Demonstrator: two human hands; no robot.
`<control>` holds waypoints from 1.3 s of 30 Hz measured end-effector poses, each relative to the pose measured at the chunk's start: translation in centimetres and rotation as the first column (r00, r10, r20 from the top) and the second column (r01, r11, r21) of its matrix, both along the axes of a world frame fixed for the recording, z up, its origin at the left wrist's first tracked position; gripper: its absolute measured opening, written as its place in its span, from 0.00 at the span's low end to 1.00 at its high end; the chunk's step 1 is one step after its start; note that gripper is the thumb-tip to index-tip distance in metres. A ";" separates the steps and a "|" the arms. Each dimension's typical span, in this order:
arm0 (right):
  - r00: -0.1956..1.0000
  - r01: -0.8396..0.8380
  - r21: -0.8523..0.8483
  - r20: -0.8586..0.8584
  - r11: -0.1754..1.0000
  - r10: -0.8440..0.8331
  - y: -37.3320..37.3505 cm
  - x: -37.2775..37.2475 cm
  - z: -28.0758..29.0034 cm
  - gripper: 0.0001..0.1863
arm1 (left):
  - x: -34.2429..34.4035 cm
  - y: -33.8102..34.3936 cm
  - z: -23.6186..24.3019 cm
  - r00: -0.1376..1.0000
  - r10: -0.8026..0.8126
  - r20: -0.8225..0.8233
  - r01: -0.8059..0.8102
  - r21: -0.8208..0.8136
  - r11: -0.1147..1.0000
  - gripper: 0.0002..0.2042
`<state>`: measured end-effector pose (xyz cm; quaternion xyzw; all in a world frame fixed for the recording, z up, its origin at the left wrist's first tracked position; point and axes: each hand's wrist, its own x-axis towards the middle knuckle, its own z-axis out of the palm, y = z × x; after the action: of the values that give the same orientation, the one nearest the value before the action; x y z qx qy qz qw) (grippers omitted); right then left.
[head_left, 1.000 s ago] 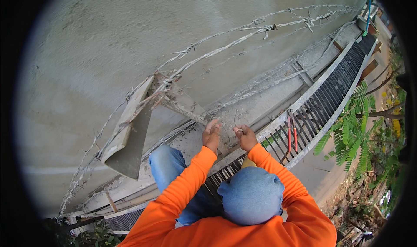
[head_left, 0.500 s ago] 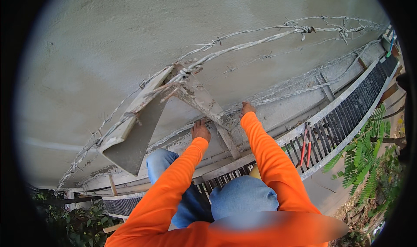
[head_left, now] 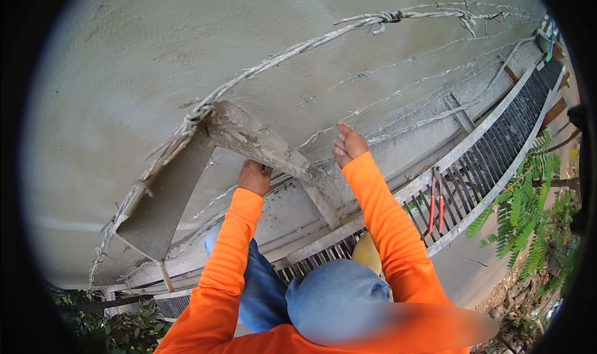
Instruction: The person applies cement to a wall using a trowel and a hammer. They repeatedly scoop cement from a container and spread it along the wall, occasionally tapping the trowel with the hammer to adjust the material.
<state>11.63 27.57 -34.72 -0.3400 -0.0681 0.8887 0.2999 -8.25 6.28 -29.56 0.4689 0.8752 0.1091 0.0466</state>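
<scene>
My right hand (head_left: 349,145) is closed in a pinch on a thin strand of barbed wire (head_left: 316,134), just right of the angled metal post (head_left: 258,139). My left hand (head_left: 254,178) is curled up close beneath that post's arm, on its left side. Its fingertips are partly hidden, and what they grip does not show clearly. Above both hands, a thick twisted bundle of barbed wire (head_left: 261,66) runs over the post's upper end. A flat grey metal plate (head_left: 168,195) hangs from the post's upper end, left of my left hand.
Red-handled pliers or cutters (head_left: 436,206) lie on the metal grating (head_left: 476,173) at the right. A plastered wall (head_left: 137,61) rises beyond the wires. More barbed strands stretch along the ledge (head_left: 404,149). Green fronds (head_left: 525,211) hang beside the grating.
My left hand has moved up and left, in under the post's arm. The right hand has risen slightly with the wire. The view has shifted, and the wire bundle sits higher.
</scene>
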 end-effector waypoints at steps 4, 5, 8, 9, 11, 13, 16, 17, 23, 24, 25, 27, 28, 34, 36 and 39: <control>0.999 0.008 0.071 -0.053 0.997 -0.004 -0.2 0.6 2.4 0.13 | -1.9 0.4 0.9 0.990 -0.076 0.121 0.071 0.040 0.997 0.19; 0.999 0.002 0.072 -0.051 0.997 0.002 -0.3 0.8 2.6 0.13 | -1.9 0.6 1.1 0.988 -0.051 0.149 0.049 0.017 0.999 0.20; 0.999 -0.011 0.160 0.042 0.987 0.004 -0.9 1.6 2.6 0.14 | -0.9 0.9 1.8 0.989 -0.088 0.117 0.078 0.083 0.993 0.20; 0.989 -0.031 0.214 0.148 0.976 -0.001 -1.4 2.0 2.4 0.14 | -0.5 1.0 2.0 0.986 -0.119 0.120 0.104 0.126 0.987 0.20; 0.939 -0.055 0.421 0.331 0.905 -0.096 -3.2 2.3 2.1 0.13 | 0.1 1.0 2.2 0.980 -0.071 0.184 0.050 0.120 0.992 0.19; 0.878 -0.099 0.645 0.416 0.758 -0.238 -6.2 2.2 2.0 0.14 | 0.4 1.1 2.0 0.980 -0.011 0.199 -0.013 0.116 0.993 0.17; 0.864 -0.410 0.814 0.491 0.412 -0.109 -10.4 2.0 2.0 0.13 | 0.2 1.0 1.2 0.979 -0.030 0.201 -0.018 0.237 0.971 0.13; 0.853 -0.458 0.807 0.518 0.373 -0.072 -11.3 1.7 2.2 0.13 | 0.1 0.9 0.9 0.983 -0.005 0.183 -0.036 0.220 0.975 0.12; 0.832 -0.506 0.807 0.550 0.304 -0.075 -11.8 1.1 3.4 0.13 | 0.0 0.9 -0.5 0.981 -0.013 0.193 -0.045 0.292 0.955 0.11; 0.833 -0.513 0.806 0.550 0.295 -0.057 -11.8 1.3 3.6 0.12 | 0.0 1.0 -0.5 0.977 -0.024 0.210 -0.041 0.302 0.952 0.11; 0.834 -0.513 0.809 0.549 0.288 -0.057 -11.9 1.5 3.7 0.12 | 0.0 1.1 -0.4 0.976 -0.032 0.214 -0.036 0.306 0.951 0.11; 0.789 -0.591 0.750 0.614 0.296 0.019 -12.2 1.8 3.6 0.12 | 0.1 1.2 -0.3 0.975 -0.039 0.220 -0.030 0.301 0.953 0.11; 0.814 -0.555 0.775 0.581 0.302 0.004 -12.2 1.8 3.4 0.12 | 0.1 1.3 -0.2 0.975 -0.043 0.219 -0.024 0.296 0.955 0.12; 0.859 -0.499 0.791 0.505 0.354 0.081 -11.6 0.7 1.7 0.12 | 0.1 1.4 0.6 0.970 -0.043 0.239 -0.021 0.257 0.966 0.14; 0.823 -0.559 0.729 0.546 0.395 0.157 -11.5 0.6 1.5 0.12 | 0.0 1.4 0.9 0.968 -0.042 0.247 -0.015 0.227 0.974 0.15; 0.889 -0.441 0.833 0.458 0.334 0.031 -11.6 0.8 1.3 0.12 | -0.2 1.6 1.1 0.954 -0.067 0.292 0.007 0.203 0.979 0.15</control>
<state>12.40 15.98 -33.42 -0.2563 -0.6555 0.6512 0.2840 -8.43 7.92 -28.48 0.4660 0.8338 0.2647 0.1324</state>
